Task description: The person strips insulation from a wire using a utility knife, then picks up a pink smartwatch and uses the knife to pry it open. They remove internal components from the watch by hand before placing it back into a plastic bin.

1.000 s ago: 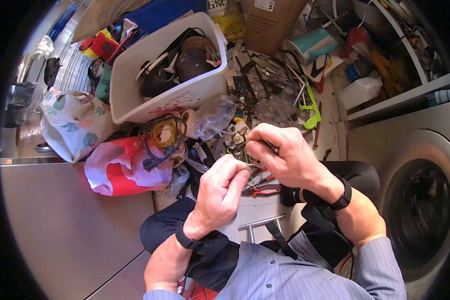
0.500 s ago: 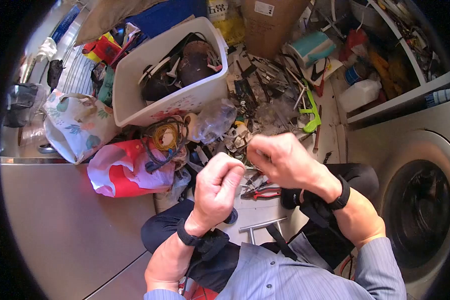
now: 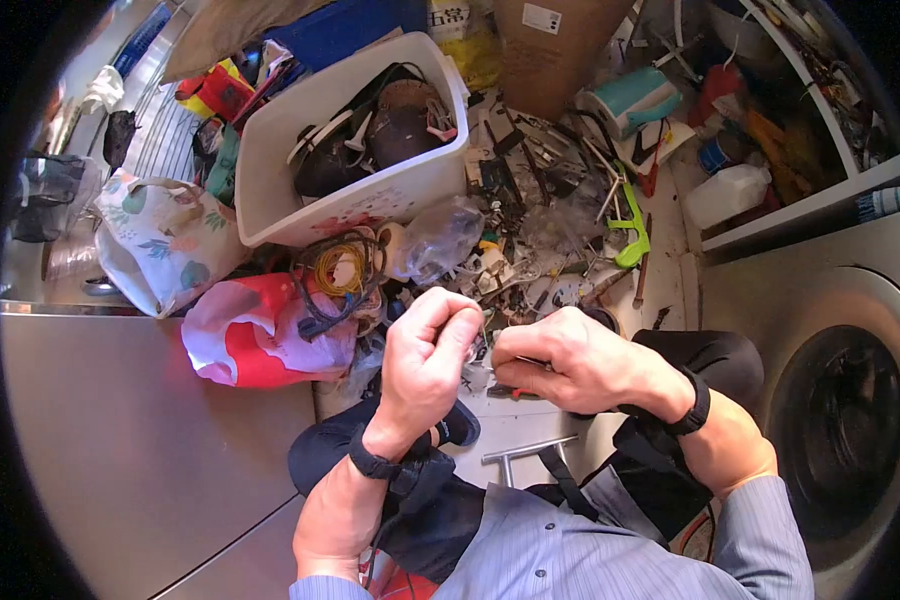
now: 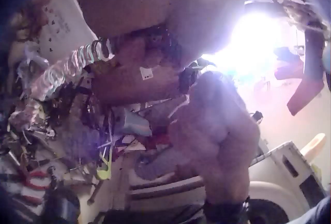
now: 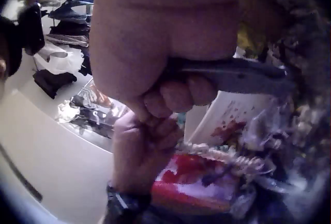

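My left hand [image 3: 420, 360] has curled fingers with the thumb over them. A pale, translucent coil [image 4: 72, 63] runs out from beside its fingers, also visible as a coil [image 5: 227, 154] in the right wrist view; the exact grip on it is hidden. Close by on the right, my right hand [image 3: 570, 360] curls its fingers round a long grey tool [image 5: 253, 76], whose body the head view hides. The fingertips of the two hands are near each other, with a small gap seen from above. A shiny bit shows at the left fingertips, too small to identify.
A white bin [image 3: 355, 200] with dark shoe-like items stands ahead. Loose parts and a green tool [image 3: 630, 225] litter the floor beyond the hands. Bags [image 3: 270, 330] lie left, a front-loading washer [image 3: 835, 400] stands right, and a metal T-shaped bar [image 3: 530, 447] lies near the lap.
My right hand has come down nearer the lap and now partly covers the red-handled pliers. The left hand has shifted slightly left. The surroundings sit a little further right in the head view.
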The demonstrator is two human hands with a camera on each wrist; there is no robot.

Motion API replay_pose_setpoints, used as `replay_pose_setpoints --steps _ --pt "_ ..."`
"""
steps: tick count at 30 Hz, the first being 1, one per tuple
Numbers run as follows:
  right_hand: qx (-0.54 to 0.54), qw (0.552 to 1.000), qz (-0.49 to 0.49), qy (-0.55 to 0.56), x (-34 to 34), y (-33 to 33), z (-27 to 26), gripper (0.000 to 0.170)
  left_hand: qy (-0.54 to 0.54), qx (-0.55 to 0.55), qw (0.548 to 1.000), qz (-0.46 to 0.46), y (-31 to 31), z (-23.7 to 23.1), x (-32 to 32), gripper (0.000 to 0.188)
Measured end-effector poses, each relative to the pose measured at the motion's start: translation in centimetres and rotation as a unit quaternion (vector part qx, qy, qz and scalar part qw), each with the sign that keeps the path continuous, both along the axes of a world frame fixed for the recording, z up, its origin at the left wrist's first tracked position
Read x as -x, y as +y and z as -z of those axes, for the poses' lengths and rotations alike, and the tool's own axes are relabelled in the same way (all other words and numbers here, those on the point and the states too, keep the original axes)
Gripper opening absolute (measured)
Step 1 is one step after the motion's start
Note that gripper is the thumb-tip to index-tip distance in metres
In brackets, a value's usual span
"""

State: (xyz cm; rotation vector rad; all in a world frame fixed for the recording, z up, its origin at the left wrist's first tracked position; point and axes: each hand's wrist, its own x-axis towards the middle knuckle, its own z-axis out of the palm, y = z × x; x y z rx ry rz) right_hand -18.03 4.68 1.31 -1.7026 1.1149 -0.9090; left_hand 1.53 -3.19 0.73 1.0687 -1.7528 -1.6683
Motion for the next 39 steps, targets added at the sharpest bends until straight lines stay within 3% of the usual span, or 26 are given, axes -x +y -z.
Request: replay_pose_setpoints --steps 2,3,6,7,9,15,25,33,39 --pt "0.013 0.998 0.037 -0.056 -0.2 -0.4 -1.2 0.009 0.0 0.141 0.988 0.066 0.3 0.8 0.5 0.006" --pt "0.059 0.995 0.074 -0.029 0.3 -0.8 -0.9 0.009 -0.014 0.183 0.976 0.116 0.4 0.1 0.7 0.006" --pt "0.019 0.974 0.225 0.025 1.3 -1.5 -0.5 0.013 0.024 0.048 0.992 0.11 1.3 0.2 0.3 0.009" --pt "0.009 0.97 0.239 0.032 1.6 -1.7 -0.3 0.015 0.025 0.05 0.992 0.11 1.2 -0.1 0.0 0.009" --pt "-0.018 0.971 0.236 0.021 1.7 -1.5 0.0 0.015 0.07 -0.207 0.974 0.055 1.0 -0.8 -0.3 0.016" --pt "-0.086 0.971 0.223 -0.019 1.4 -1.0 -0.1 0.016 0.079 -0.282 0.956 0.031 1.1 -1.0 -0.5 0.025" --pt "-0.08 0.971 0.224 -0.023 1.0 -0.5 -0.7 0.014 0.07 -0.316 0.946 -0.011 1.4 -1.6 -1.0 0.034" --pt "-0.063 0.971 0.231 0.008 1.4 -0.9 -0.2 0.014 0.044 -0.231 0.972 -0.012 1.8 -1.1 -0.3 0.015" --pt "-0.063 0.969 0.238 0.016 1.4 -0.9 -0.3 0.014 0.023 -0.199 0.98 0.005 1.9 -1.2 -0.6 0.012"
